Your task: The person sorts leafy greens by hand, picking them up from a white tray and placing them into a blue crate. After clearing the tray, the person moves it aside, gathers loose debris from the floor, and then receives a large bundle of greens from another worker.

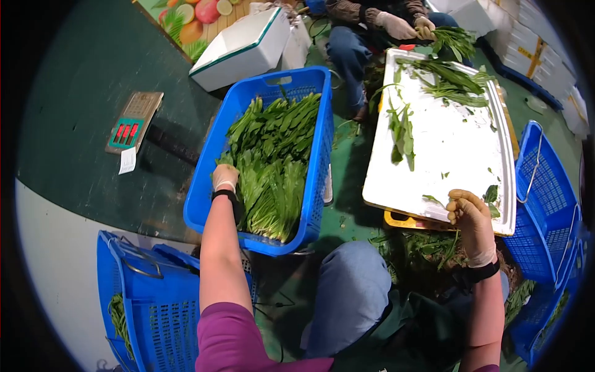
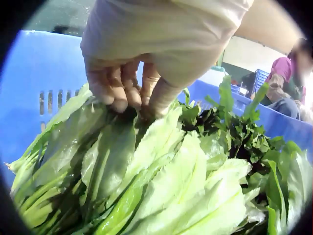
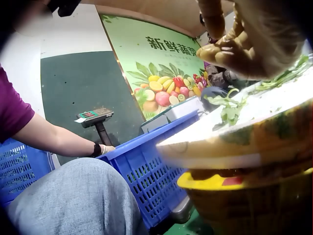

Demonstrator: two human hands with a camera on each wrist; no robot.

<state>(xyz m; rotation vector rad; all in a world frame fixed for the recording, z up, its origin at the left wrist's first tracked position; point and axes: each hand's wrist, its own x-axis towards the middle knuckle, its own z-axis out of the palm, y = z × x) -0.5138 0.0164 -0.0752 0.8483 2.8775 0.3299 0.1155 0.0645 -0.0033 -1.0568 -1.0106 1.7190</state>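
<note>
My gloved left hand (image 1: 225, 177) is at the left side of a blue plastic crate (image 1: 325, 124) filled with leafy greens (image 1: 273, 180). In the left wrist view, its thumb and fingertips pinch a long green leaf (image 2: 115, 152) on top of the pile. The front bunch lies with pale stems toward me; darker leaves fill the back. My right hand (image 1: 472, 226), in a stained glove, hovers over the near right corner of a white foam board (image 1: 440, 155). Its fingers are loosely bent, and nothing shows between them in the right wrist view (image 3: 259, 44).
Loose greens (image 1: 452, 84) lie at the board's far end. Across it, another person's gloved hands (image 1: 396, 28) hold a bunch. A scale display (image 1: 127, 131) stands left of the crate. More blue baskets (image 1: 545, 192) flank me, and leaf scraps (image 1: 427, 248) cover the floor.
</note>
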